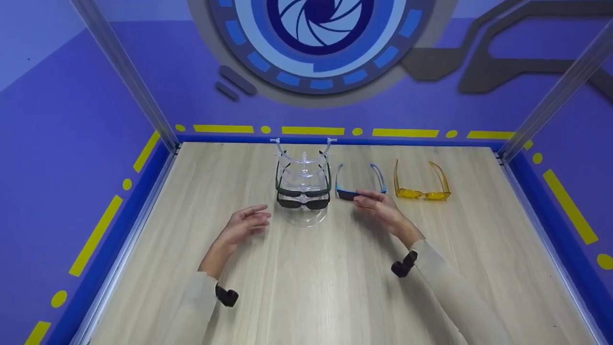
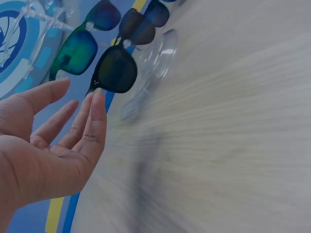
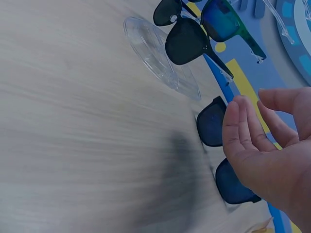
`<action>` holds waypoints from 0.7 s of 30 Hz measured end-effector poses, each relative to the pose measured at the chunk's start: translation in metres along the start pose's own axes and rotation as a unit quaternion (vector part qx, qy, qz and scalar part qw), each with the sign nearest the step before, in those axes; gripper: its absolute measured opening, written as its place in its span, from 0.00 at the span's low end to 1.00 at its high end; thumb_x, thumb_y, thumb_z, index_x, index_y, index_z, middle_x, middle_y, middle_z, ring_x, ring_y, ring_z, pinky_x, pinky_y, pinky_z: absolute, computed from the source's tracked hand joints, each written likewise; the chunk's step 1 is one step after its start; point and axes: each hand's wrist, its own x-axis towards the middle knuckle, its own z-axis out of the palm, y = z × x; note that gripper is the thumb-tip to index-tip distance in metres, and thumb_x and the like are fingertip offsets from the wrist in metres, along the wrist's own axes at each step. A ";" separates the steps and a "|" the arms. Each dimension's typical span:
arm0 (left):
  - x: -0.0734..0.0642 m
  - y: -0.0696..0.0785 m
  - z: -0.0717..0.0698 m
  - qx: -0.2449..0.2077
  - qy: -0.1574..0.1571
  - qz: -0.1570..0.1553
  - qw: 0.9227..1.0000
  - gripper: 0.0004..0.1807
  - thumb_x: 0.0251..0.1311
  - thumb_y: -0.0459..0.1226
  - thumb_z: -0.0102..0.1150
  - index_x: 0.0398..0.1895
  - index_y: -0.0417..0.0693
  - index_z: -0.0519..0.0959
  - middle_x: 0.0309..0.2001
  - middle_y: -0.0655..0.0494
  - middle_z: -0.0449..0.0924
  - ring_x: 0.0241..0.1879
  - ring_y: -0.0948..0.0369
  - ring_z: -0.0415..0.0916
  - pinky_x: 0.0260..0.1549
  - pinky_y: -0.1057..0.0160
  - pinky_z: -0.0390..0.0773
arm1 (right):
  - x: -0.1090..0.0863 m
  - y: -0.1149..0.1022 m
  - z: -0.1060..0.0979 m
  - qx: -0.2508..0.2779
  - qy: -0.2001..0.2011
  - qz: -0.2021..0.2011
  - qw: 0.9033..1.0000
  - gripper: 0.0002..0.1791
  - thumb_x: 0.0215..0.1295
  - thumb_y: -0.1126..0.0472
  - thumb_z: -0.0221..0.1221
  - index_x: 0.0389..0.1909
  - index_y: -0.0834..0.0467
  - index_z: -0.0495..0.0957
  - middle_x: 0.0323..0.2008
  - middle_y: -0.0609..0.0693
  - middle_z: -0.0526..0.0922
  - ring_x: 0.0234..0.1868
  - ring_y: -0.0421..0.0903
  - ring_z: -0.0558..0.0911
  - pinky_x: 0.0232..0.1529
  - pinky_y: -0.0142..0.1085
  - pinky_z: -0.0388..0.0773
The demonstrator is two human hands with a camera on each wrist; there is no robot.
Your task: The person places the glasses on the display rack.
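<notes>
A clear plastic display stand (image 1: 311,222) holds two pairs of sunglasses: black sunglasses (image 1: 317,204) on the lower level and green-framed sunglasses (image 1: 290,193) just above. My left hand (image 1: 243,227) hovers left of the stand with relaxed fingers, holding nothing. On the other side, my right hand (image 1: 383,212) is by the blue-framed sunglasses (image 1: 346,195), covering part of their front in the head view. Its fingers are loosely bent and grip nothing; in the right wrist view dark lenses (image 3: 211,124) show behind them. Whether the fingertips touch the frame I cannot tell.
Yellow sunglasses (image 1: 436,196) lie on the wooden table (image 1: 306,297) at the right, arms unfolded toward the back wall. The stand's upper tiers (image 1: 305,171) bear no glasses. Blue printed panels (image 1: 163,86) and metal edge rails border the table.
</notes>
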 end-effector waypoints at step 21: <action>0.002 -0.015 0.054 0.011 -0.089 0.001 0.996 0.30 0.68 0.32 0.62 0.71 0.31 0.67 0.53 0.51 0.87 0.43 0.66 0.85 0.55 0.55 0.83 | -0.027 0.018 -0.057 -0.005 0.005 0.006 1.000 0.34 0.76 0.61 0.58 0.76 0.68 0.59 0.52 0.45 0.87 0.52 0.39 0.84 0.61 0.34 0.81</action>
